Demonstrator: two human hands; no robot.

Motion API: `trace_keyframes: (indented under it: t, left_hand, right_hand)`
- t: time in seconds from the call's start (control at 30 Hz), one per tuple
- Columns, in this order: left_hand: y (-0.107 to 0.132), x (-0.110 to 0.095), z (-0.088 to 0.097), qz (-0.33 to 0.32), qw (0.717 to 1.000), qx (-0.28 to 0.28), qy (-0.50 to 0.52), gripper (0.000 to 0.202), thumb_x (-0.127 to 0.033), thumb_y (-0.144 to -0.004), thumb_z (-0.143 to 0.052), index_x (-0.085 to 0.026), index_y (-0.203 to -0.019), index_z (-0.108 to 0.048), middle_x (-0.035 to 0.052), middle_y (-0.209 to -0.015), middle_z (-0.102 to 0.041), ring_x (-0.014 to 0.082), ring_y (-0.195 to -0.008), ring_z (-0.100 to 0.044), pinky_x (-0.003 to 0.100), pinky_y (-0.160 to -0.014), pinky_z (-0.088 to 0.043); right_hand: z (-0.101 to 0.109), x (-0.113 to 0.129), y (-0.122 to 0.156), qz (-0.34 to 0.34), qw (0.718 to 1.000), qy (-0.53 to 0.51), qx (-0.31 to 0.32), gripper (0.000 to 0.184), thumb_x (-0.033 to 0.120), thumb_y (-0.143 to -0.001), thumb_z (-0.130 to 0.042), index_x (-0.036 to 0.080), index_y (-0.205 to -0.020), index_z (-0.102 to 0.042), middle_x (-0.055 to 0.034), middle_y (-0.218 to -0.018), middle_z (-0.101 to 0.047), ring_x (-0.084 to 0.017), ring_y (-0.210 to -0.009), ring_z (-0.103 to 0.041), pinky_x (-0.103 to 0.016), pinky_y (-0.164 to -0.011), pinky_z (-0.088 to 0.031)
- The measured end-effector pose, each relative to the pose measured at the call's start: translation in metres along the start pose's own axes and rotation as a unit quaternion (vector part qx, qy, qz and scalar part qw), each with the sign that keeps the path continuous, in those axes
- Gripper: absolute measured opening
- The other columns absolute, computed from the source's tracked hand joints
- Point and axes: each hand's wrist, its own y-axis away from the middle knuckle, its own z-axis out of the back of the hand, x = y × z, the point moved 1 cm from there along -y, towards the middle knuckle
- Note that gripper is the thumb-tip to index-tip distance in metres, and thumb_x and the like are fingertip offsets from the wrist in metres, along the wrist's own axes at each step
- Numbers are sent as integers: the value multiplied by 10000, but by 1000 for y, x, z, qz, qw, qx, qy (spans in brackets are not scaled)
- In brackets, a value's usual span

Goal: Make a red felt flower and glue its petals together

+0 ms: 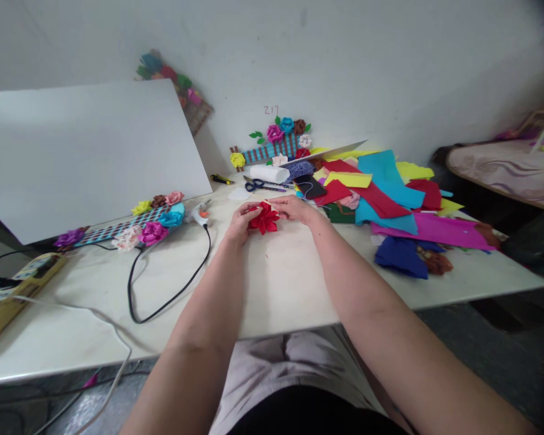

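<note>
A red paper flower (266,219) with pointed petals is held between my two hands over the middle of the white table. My left hand (243,220) grips its left side, thumb lying along the petals. At its upper right, my right hand (295,209) has its fingers closed by the flower's back edge, where a small pale bit shows; what exactly those fingertips pinch is too small to make out. Just behind the hands lie dark-handled scissors (255,185) and a white roll (269,174).
Coloured crepe paper (385,196) is heaped at the right. A glue gun (200,213) with a looping black cord (167,297) and a flower-trimmed woven strip (122,228) lie left. A power strip (25,284), a cutter knife (222,179) and a leaning white board (90,151) are also there.
</note>
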Motion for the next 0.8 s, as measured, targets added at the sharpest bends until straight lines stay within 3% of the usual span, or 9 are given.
trace_keyframes:
  t: [0.23, 0.47, 0.67, 0.8]
  left_hand:
    - [0, -1, 2, -15, 999, -11, -30, 361, -241, -515, -789, -169, -846, -664, 21, -691, -664, 154, -540, -605, 254, -494, -463]
    - [-1, -1, 1, -73, 995, -27, -69, 295, -225, -538, -788, -149, -806, -689, 28, -719, -673, 141, -603, -615, 245, -574, -473]
    - [1, 0, 1, -19, 997, -13, -68, 371, -337, -524, -852, -158, -793, -671, 20, -634, -651, 143, -517, -578, 249, -495, -425]
    - [1, 1, 1, -13, 999, 18, -49, 449, -406, -511, -866, -147, -824, -676, 35, -684, -682, 134, -551, -594, 237, -516, -430]
  right_hand:
    - [1, -2, -1, -15, 1000, 7, -8, 391, 182, -867, -556, 103, -1244, -626, 70, -464, -437, -36, -400, -333, -155, -386, -177]
    - [3, -8, -3, -6, 1000, 6, 7, 407, 195, -884, -530, 92, -1271, -603, 85, -420, -406, -37, -369, -277, -156, -376, -160]
    - [4, -13, -8, -4, 1000, 7, 8, 431, 240, -873, -548, 108, -1280, -601, 81, -439, -421, -36, -390, -293, -159, -387, -159]
    - [3, -12, -7, 4, 1000, 5, 14, 464, 302, -847, -591, 99, -1263, -614, 82, -441, -416, -40, -404, -306, -170, -397, -165]
